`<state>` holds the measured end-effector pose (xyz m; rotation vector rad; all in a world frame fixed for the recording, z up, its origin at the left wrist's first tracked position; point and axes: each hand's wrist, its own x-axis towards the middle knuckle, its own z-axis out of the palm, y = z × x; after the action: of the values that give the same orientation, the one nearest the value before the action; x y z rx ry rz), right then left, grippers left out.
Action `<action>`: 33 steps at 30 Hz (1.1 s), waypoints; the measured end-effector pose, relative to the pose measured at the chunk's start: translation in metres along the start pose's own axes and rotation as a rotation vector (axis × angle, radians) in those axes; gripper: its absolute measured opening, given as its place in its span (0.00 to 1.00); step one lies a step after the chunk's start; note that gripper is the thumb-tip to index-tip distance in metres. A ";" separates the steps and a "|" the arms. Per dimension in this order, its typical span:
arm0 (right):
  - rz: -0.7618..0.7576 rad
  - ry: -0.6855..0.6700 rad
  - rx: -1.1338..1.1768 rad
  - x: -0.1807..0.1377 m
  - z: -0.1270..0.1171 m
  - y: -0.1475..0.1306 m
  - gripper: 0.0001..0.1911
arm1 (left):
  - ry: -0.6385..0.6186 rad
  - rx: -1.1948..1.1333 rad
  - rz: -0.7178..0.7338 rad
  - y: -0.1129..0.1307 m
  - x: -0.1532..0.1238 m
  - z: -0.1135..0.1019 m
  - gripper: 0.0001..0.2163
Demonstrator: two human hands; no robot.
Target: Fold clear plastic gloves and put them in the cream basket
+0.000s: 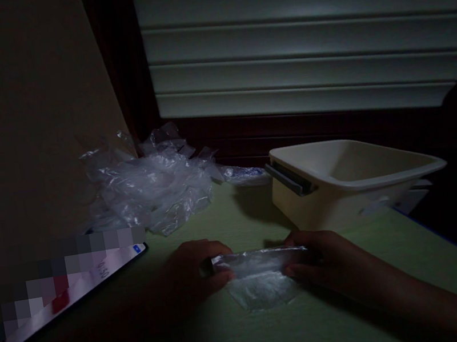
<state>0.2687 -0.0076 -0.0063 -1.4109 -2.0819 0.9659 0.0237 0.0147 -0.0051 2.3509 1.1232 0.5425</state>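
A small clear plastic bag (261,281) lies flat on the green table (281,336) in dim light. My left hand (196,271) pinches the bag's upper left corner with its fingers closed. My right hand (322,257) pinches the upper right corner the same way. The bag's top edge is stretched between the two hands. Whether anything is inside the bag I cannot make out.
A heap of crumpled clear plastic bags (148,186) lies at the back left. A cream plastic bin (343,182) with a grey handle stands just behind my right hand. A lit phone (78,293) lies at the left. Window blinds (303,38) hang behind.
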 end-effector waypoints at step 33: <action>-0.658 0.215 -0.871 -0.023 0.022 -0.026 0.21 | 0.013 0.538 0.563 0.004 -0.010 0.008 0.05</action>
<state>0.2466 -0.0419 -0.0002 -0.9283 -2.6269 -0.3874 0.0247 0.0027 -0.0105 3.1649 0.6452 0.4791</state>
